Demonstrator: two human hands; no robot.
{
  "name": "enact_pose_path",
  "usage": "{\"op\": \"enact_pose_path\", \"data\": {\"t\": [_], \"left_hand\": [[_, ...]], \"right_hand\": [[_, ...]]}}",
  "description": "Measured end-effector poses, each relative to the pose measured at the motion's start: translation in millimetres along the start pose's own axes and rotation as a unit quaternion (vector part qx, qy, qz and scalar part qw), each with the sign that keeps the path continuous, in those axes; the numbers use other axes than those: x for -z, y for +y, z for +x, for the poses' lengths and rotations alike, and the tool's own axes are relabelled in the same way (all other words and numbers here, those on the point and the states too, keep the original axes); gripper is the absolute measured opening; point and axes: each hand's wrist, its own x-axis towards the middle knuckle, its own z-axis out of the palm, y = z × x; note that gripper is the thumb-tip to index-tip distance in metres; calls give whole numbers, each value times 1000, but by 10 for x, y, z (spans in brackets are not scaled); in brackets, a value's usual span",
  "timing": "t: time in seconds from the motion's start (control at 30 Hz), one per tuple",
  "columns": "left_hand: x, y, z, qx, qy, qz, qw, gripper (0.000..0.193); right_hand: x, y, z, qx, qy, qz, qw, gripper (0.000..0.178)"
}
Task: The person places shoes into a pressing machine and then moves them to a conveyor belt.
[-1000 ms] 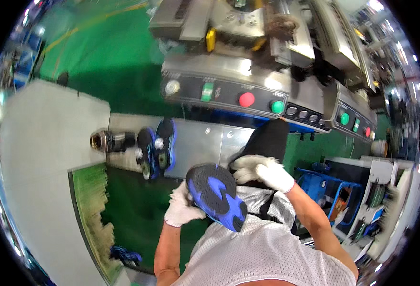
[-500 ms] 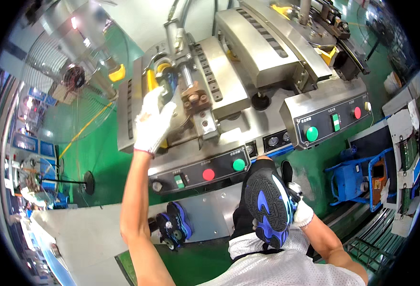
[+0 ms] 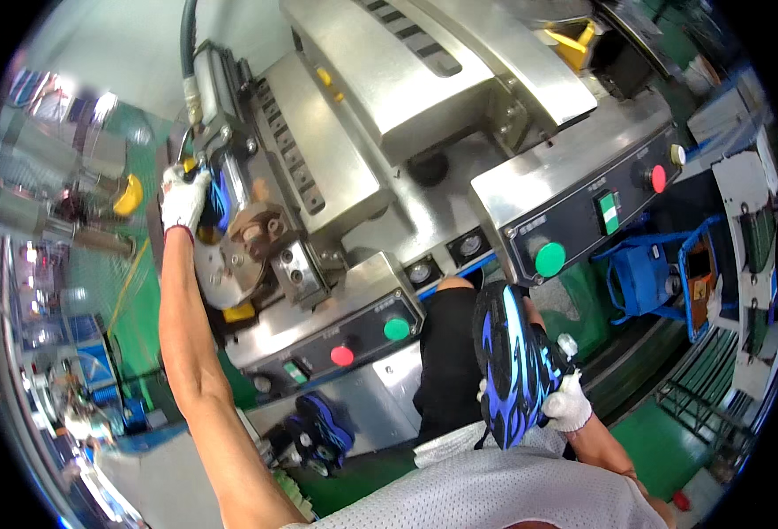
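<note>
My right hand point(image 3: 568, 405), in a white glove, is closed on the side of a black sneaker point(image 3: 505, 375) with a blue and purple sole. It holds the shoe over my lap, sole turned to the left. My left hand point(image 3: 184, 199), also gloved, reaches far forward to the left metal press point(image 3: 252, 231). Its fingers curl beside a yellow part and a blue-and-black shoe point(image 3: 220, 196) that sits in the press; what they grip is hidden. A metal cylinder and a brownish clamp block point(image 3: 258, 231) stand just right of that shoe.
Another dark shoe point(image 3: 320, 434) with a purple sole lies on the low metal ledge. Control panels with green point(image 3: 549, 259) and red point(image 3: 342, 356) buttons front the presses. A blue plastic stool point(image 3: 640, 280) stands at right. A yellow part point(image 3: 127, 196) hangs at far left.
My left hand has moved forward along the press, from open beside the clamp to curled near the shoe. The sneaker in my right hand has turned from sole-up to edge-on. The view has shifted.
</note>
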Motion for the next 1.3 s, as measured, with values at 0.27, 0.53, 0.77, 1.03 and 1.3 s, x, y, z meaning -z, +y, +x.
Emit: {"op": "enact_pose_path", "data": {"t": [0.27, 0.53, 0.77, 1.03, 1.3], "left_hand": [[1439, 144, -1806, -24, 174, -222, 959, 74], [1310, -463, -4828, 28, 38, -235, 971, 51], [369, -862, -6066, 122, -4, -177, 977, 40], [-211, -1070, -6380, 140, -23, -339, 930, 61], [-221, -1156, -6324, 79, -43, -388, 917, 51]], "right_hand": [[-258, 166, -177, 30, 86, -76, 993, 75], [-741, 334, 148, 55, 47, -231, 970, 43], [-2278, 217, 1181, 93, 39, -332, 938, 43], [-3491, 366, 3931, 151, -38, -465, 872, 45], [-3030, 682, 5697, 250, 116, -837, 472, 52]]}}
